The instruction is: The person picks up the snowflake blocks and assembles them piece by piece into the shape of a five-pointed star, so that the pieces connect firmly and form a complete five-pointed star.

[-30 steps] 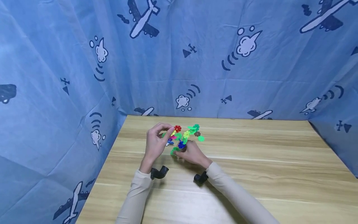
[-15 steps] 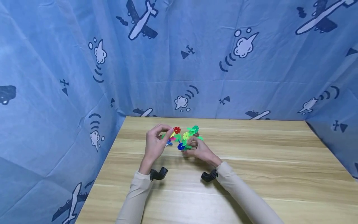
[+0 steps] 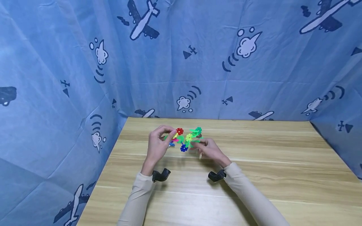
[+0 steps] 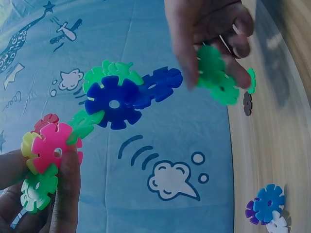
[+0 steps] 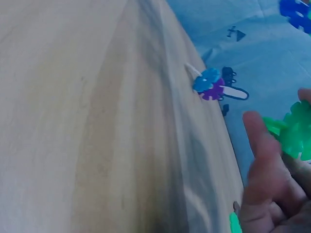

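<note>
My left hand (image 3: 158,142) pinches one end of a chain of interlocking snowflake discs. In the left wrist view its fingers sit around a pink disc (image 4: 51,145), with red, yellow and green discs attached. From there the chain runs through a small green disc (image 4: 85,124) to a dark blue disc (image 4: 113,103) and another blue piece (image 4: 160,86) at its far end. Just right of that end, my right hand (image 3: 210,149) holds a pair of joined green discs (image 4: 216,75) between thumb and fingers. A gap separates the pair from the chain in the left wrist view.
On the wooden table (image 3: 268,169) lie a blue, purple and white disc cluster (image 4: 268,204), a brown disc (image 4: 248,104) and a loose green disc (image 4: 251,81). A blue printed curtain (image 3: 215,62) stands behind and at both sides of the table.
My right hand has drawn back to the right from under the blue disc, its fingers turning with the green discs. My left hand keeps its hold in nearly the same place.
</note>
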Tool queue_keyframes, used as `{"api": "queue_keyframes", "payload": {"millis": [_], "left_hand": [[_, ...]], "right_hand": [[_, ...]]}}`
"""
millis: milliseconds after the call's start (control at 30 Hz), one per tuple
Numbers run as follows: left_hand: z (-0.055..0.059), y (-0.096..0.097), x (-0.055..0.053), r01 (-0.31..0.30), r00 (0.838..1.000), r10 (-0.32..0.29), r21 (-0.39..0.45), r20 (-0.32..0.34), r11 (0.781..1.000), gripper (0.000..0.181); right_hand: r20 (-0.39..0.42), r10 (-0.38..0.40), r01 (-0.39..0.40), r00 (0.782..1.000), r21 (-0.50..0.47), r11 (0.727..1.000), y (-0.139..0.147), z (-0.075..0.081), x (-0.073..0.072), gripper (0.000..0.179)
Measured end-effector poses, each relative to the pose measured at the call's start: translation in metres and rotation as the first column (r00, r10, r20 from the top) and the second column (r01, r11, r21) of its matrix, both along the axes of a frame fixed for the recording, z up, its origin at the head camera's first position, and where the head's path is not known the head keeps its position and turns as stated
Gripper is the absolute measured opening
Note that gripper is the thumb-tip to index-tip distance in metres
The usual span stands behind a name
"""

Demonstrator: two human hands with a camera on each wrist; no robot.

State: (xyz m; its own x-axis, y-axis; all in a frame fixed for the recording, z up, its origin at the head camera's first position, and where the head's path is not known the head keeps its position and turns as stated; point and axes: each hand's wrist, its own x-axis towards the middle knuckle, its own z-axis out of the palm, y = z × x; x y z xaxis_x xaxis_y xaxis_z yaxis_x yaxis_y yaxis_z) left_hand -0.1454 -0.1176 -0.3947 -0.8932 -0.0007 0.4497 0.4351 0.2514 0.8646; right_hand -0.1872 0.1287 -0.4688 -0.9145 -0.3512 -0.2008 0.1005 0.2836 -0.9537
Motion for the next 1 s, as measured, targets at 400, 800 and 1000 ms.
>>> {"api": "queue_keyframes", "payload": {"millis": [400, 800, 1000], "left_hand": [[-0.001, 0.0, 0.0, -0.005, 1.0, 0.006, -0.009, 0.019, 1.0, 0.016], [-0.004, -0.001, -0.003, 0.008, 1.0, -0.008, -0.012, 0.023, 1.0, 0.017], [-0.005, -0.001, -0.002, 0.036, 0.999, -0.036, -0.006, 0.036, 0.999, 0.016]], "right_hand": [[0.028, -0.112, 0.113, 0.993, -0.075, 0.991, 0.016, 0.001, -0.002, 0.04], [0.032, -0.143, 0.145, 0.989, -0.063, 0.987, 0.026, 0.001, -0.003, 0.051], [0.017, -0.149, 0.15, 0.989, -0.163, 0.975, 0.034, 0.004, -0.005, 0.052]]}}
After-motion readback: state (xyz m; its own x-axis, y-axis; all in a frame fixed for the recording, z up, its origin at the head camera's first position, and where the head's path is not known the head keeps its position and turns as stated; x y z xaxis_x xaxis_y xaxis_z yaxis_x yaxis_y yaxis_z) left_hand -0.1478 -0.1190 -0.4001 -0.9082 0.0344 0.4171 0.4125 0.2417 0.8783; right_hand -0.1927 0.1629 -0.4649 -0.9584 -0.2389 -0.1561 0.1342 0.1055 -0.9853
